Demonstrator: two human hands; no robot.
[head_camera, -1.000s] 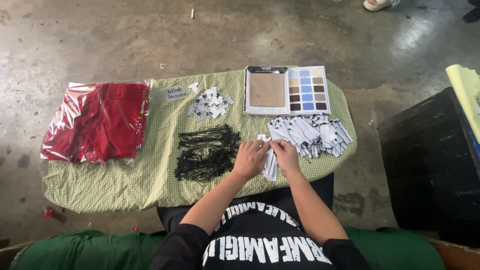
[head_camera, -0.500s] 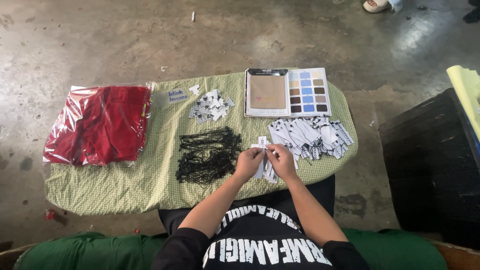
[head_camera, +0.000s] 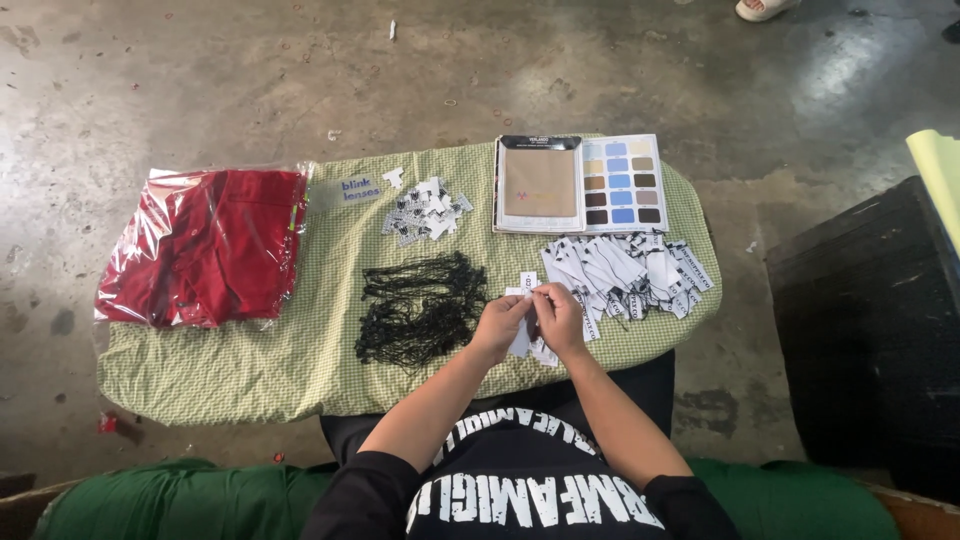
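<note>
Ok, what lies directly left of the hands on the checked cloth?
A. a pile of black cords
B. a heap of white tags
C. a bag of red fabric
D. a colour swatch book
A: the pile of black cords lies just beside the left hand, which meets the right hand over small white tags.

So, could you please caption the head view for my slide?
Both hands, left hand and right hand, hold white tags beside black strings on a green checked cloth.

This looks like a small clothes workshop. The floor (head_camera: 200, 80) is bare, stained concrete. A low table (head_camera: 250, 370) with a green checked cloth holds a pile of paper tags (head_camera: 625, 272), black strings (head_camera: 420, 305), a colour sample book (head_camera: 583, 183) and bagged red clothes (head_camera: 205, 245).
</note>
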